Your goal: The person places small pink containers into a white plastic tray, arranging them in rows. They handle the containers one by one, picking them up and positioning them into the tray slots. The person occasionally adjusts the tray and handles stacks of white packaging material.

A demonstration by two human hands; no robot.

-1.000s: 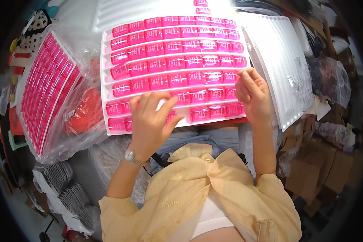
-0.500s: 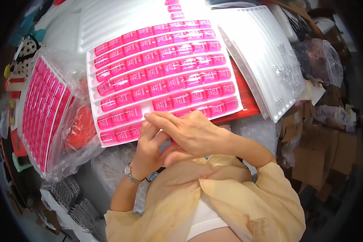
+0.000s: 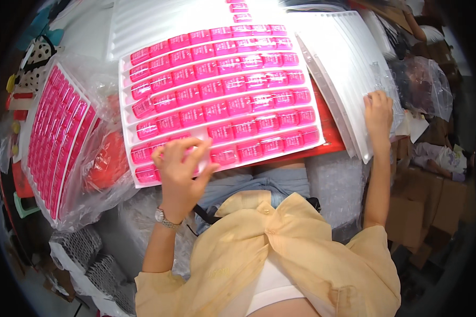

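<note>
A white ribbed tray [image 3: 322, 138] lies in front of me, its slanted rows filled with small glossy pink containers [image 3: 215, 110] with pale print. White gaps show in its two nearest rows. My left hand [image 3: 181, 166] hovers over the tray's near edge, thumb and fingers apart, covering part of those rows; no object shows in it. Off to the right, my right hand [image 3: 380, 111] touches the outer edge of a white ribbed tray stack [image 3: 338, 68]. Its fingers are curled together beside small clear plastic pieces [image 3: 374, 84]; whatever they may pinch is hidden.
At left, another tray of pink containers [image 3: 58, 137] leans in clear plastic wrap [image 3: 103, 198]. Another white tray [image 3: 158, 26] lies beyond the middle one. A red surface [image 3: 327, 113] shows between trays. Cardboard boxes [image 3: 412, 206] and a clear bag [image 3: 426, 84] stand at right.
My hands were together at the tray's near edge, with something pink partly visible between them. They have parted: the right moved far right to the white stack, the left stayed over the near rows and opened.
</note>
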